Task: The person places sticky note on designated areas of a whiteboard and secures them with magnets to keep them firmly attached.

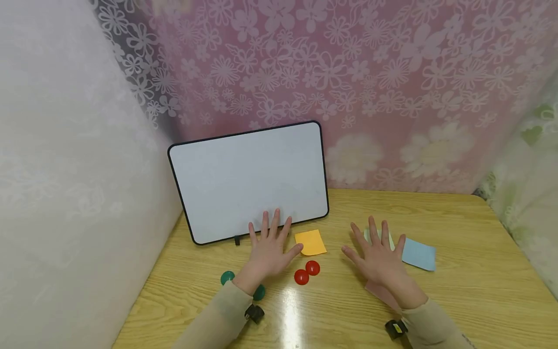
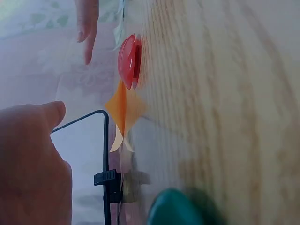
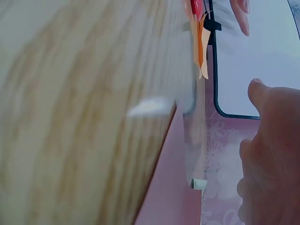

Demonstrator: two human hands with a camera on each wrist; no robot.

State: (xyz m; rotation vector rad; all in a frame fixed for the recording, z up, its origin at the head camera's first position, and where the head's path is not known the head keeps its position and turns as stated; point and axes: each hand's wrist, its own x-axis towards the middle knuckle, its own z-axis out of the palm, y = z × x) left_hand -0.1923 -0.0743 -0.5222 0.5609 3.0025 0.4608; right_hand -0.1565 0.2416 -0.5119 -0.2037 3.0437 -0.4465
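Observation:
My left hand (image 1: 269, 252), fingers spread and straight, is held over the table in front of a black-framed whiteboard (image 1: 248, 179). It holds nothing. Close to its thumb are an orange sticky note (image 1: 313, 244) and two round red magnets (image 1: 301, 277). Two green discs (image 1: 227, 277) lie by the left wrist, partly covered by the arm. On the right, my right hand (image 1: 383, 264) also spreads its fingers, holding nothing. Beneath it a pale green note and a pink note (image 3: 171, 187) are partly hidden. A blue note (image 1: 419, 254) lies just beyond its little finger.
The whiteboard leans back towards a pink floral curtain (image 1: 370, 87), with a small black clip (image 1: 237, 240) at its lower edge. A white wall-like surface (image 1: 87, 169) borders the wooden table (image 1: 479, 291) on the left. Pale leafy fabric (image 1: 527, 203) hangs at the right.

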